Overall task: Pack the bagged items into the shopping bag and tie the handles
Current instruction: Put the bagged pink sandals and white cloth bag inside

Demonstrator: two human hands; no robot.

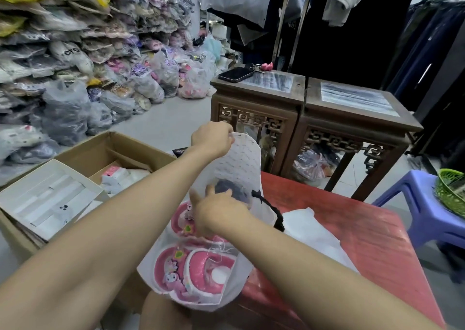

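A translucent white shopping bag (245, 163) stands on the near edge of a red table (352, 231), resting against my knee. Pink children's shoes in clear bags (201, 272) show through its side, and a dark item (230, 187) sits higher inside. My left hand (211, 136) pinches the bag's handle and holds it up. My right hand (216, 214) presses on the bag's middle with its fingers spread over the dark item. A black cord (273, 210) hangs at the bag's right side.
An open cardboard box (83, 176) with packets stands at my left. More white bags (312, 231) lie on the red table. Two carved wooden stands (302, 103) with a phone and keys are behind. A purple stool (427, 211) holds a green basket. Bagged stock is piled at left.
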